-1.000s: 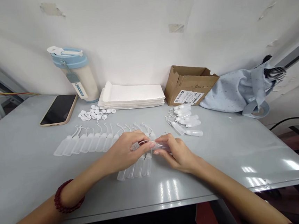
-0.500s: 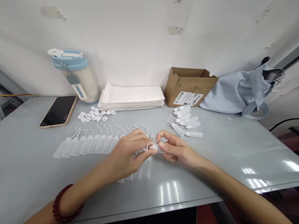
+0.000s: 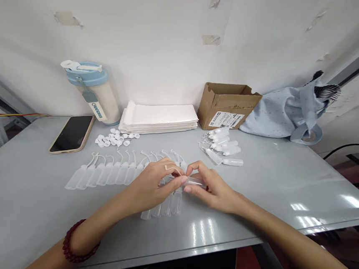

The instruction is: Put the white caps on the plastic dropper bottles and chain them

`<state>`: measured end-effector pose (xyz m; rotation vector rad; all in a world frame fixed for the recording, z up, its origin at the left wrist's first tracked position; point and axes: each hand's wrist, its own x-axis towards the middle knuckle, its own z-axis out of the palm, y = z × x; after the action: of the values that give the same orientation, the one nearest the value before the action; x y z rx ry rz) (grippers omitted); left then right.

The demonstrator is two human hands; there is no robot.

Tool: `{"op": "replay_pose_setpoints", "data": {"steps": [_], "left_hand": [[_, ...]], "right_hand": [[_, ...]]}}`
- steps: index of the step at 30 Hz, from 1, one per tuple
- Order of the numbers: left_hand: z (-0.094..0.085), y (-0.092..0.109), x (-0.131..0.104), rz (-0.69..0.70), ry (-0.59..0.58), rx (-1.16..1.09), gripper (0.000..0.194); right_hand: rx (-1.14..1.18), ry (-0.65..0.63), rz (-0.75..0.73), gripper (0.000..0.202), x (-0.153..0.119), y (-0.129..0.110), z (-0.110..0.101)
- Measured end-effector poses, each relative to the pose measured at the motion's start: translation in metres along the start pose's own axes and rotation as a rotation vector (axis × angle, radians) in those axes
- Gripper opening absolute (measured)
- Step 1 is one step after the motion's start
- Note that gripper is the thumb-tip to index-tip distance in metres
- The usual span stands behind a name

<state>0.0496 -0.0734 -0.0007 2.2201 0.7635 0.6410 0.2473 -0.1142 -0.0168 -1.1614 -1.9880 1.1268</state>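
Note:
A small clear bottle (image 3: 196,182) lies in the fingers of my right hand (image 3: 214,188), its neck toward the left. My left hand (image 3: 160,182) pinches at the neck end, where a thin white strap curls up over the fingers. Behind and left of my left hand runs a row of translucent bottles (image 3: 103,175) with straps pointing away from me. Several more clear bottles (image 3: 165,207) lie below my left hand, partly hidden by it. To the right, a loose group of capped bottles (image 3: 221,142) rests on the table. White caps (image 3: 115,137) lie in a small heap at the left.
Along the wall on the grey table (image 3: 284,184) stand a phone (image 3: 72,134) lying flat, a blue-lidded tumbler (image 3: 96,93), a stack of white packets (image 3: 161,117), an open cardboard box (image 3: 227,105) and a light blue cloth bag (image 3: 272,111).
My right fingers have shifted around the bottle, whose clear body now shows more. The white strap now sticks up over my left fingers. The view has moved slightly.

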Motion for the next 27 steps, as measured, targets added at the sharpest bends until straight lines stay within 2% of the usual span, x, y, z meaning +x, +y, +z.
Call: {"op": "replay_pose_setpoints", "data": {"steps": [2,5,8,11,14,20,23,27], "left_hand": [[-0.002,0.001,0.0,-0.063,-0.075,0.005,0.032],[-0.003,0.002,0.001,-0.113,-0.119,-0.003,0.038],[-0.001,0.003,0.002,-0.107,-0.103,-0.017,0.041],[0.003,0.002,0.002,-0.042,-0.026,-0.028,0.037],[0.008,0.0,0.001,0.074,0.064,0.029,0.032],[0.015,-0.003,0.001,0.313,0.217,0.184,0.024],[0.016,-0.004,0.002,0.36,0.24,0.221,0.02],[0.016,-0.005,0.003,0.379,0.247,0.273,0.017]], "right_hand": [[-0.245,0.028,-0.107,0.023,-0.001,0.004,0.003],[-0.488,0.12,-0.268,0.025,-0.001,0.01,0.007],[-0.58,0.177,-0.346,0.027,0.0,0.013,0.007],[-0.57,0.21,-0.343,0.027,-0.001,0.012,0.008],[-0.436,0.208,-0.239,0.025,-0.002,0.007,0.007],[0.068,0.105,0.06,0.022,-0.001,-0.008,0.002],[0.312,0.062,0.132,0.025,0.002,-0.009,-0.001],[0.641,-0.085,0.223,0.03,0.005,-0.003,-0.002]]}}
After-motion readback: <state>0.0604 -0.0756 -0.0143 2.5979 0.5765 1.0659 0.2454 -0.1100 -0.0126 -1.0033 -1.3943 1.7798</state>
